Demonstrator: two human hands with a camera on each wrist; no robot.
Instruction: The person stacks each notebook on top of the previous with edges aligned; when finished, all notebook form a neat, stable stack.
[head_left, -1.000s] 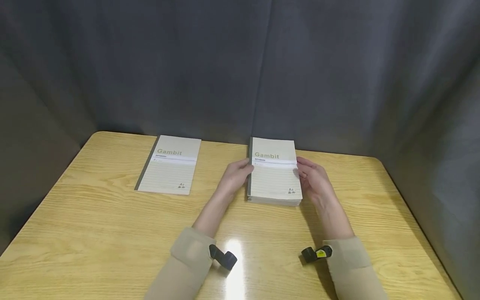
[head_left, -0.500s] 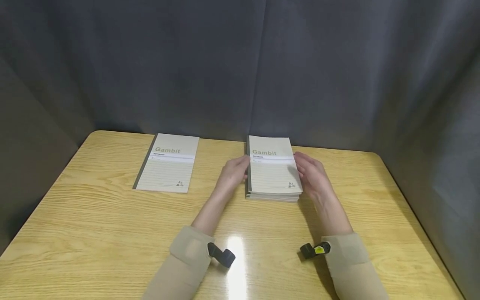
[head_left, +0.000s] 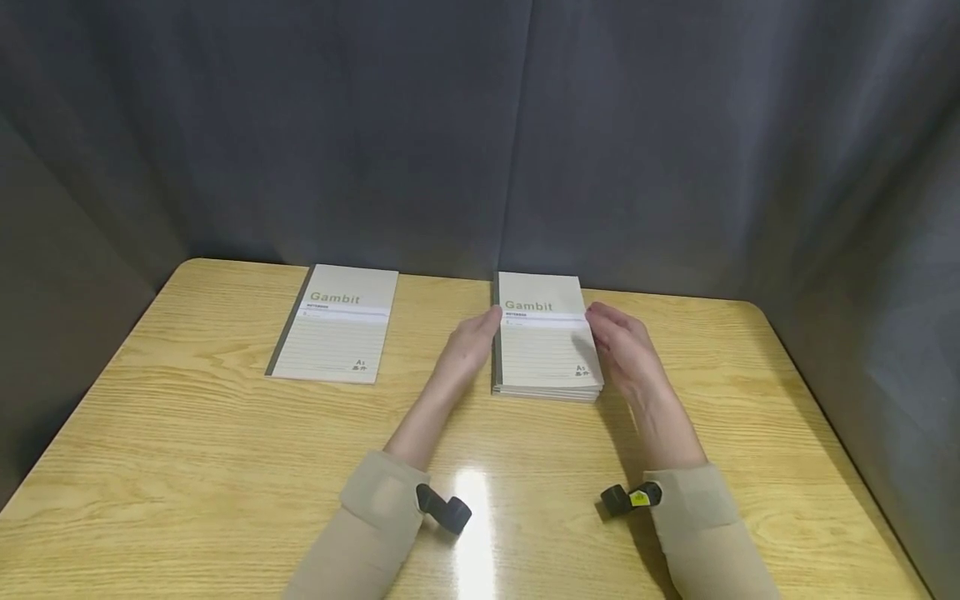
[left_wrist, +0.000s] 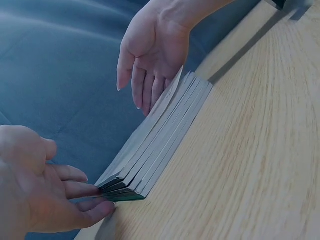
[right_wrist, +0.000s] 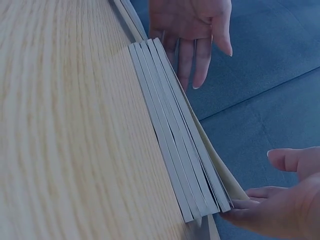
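Note:
A stack of several Gambit notebooks (head_left: 551, 350) lies on the wooden table, their dark spines to the left. My left hand (head_left: 468, 350) is along the spine side, its fingertips right at the spines in the left wrist view, where the hand (left_wrist: 40, 190) shows extended fingers. On the opposite side my right hand (head_left: 626, 346) holds its fingers fairly straight against the page edges. The right wrist view shows the page edges nearly in line and the top cover (right_wrist: 220, 165) lifted slightly near the right hand (right_wrist: 280, 205). A single matching notebook (head_left: 333, 325) lies flat to the left.
The wooden table (head_left: 225, 467) ends at the back against a dark grey curtain (head_left: 375, 142), which also hangs along both sides. Small black wrist cameras (head_left: 444, 510) are strapped to the beige sleeves.
My left thumb has moved from the top cover's left edge to the spine side. The notebooks in the stack sit more evenly over one another. The single notebook has stayed in place.

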